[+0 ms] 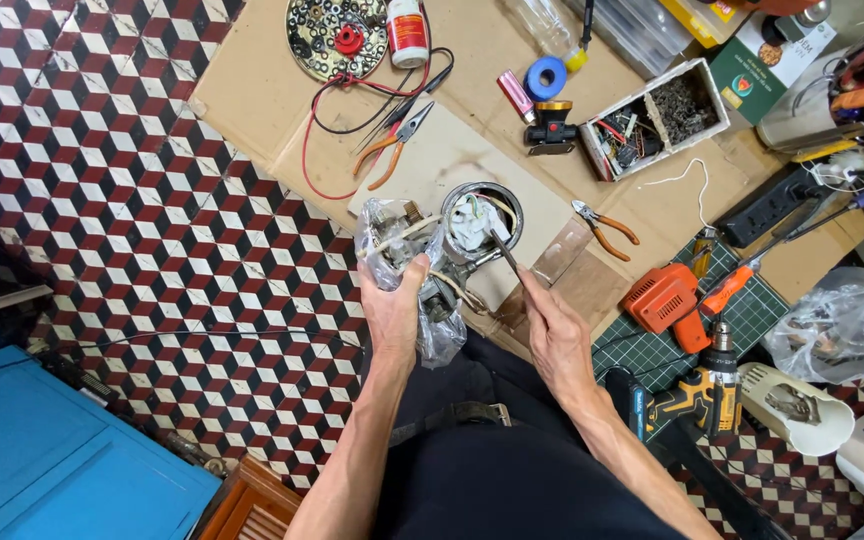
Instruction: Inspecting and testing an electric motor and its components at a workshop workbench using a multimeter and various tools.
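My left hand (393,312) grips a clear plastic bag (389,250) wrapped around a small motor-like part with wires. Just right of it sits a round metal housing (480,222) with white wiring inside, held up above my lap. My right hand (552,335) holds a thin dark tool (504,252) whose tip reaches into the housing. Both forearms come up from the bottom of the view over my dark trousers.
A cardboard sheet (262,90) on the tiled floor carries orange-handled pliers (395,140), a second pair of pliers (604,226), red and black leads, a blue tape roll (546,76) and a parts box (652,115). An orange tool (664,300), a yellow drill (697,395) and a blue case (42,460) lie around.
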